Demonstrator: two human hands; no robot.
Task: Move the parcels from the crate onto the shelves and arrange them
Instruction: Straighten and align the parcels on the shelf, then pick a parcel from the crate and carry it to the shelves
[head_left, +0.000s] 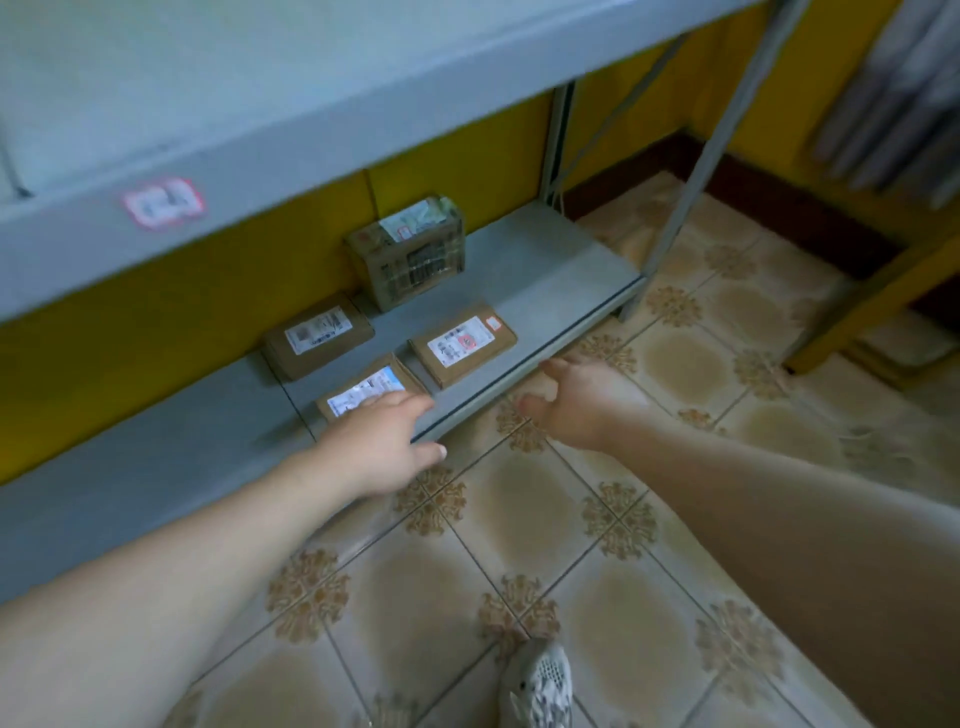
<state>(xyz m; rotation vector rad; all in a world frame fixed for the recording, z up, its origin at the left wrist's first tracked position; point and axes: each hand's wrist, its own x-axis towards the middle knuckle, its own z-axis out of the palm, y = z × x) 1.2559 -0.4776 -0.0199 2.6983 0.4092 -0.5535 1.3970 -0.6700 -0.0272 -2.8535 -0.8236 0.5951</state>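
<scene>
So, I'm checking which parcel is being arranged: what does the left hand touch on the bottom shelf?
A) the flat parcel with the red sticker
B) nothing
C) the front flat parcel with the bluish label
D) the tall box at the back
C: the left hand lies with straight fingers on the bluish-label parcel; the red-sticker parcel and the tall box sit untouched.

shelf (550, 260): grey painted metal, matt
flat parcels (462, 345): brown cardboard, white paper labels
box (410, 254), 12 o'clock: cardboard, glossy tape
floor (519, 525): glazed tile, smooth
</scene>
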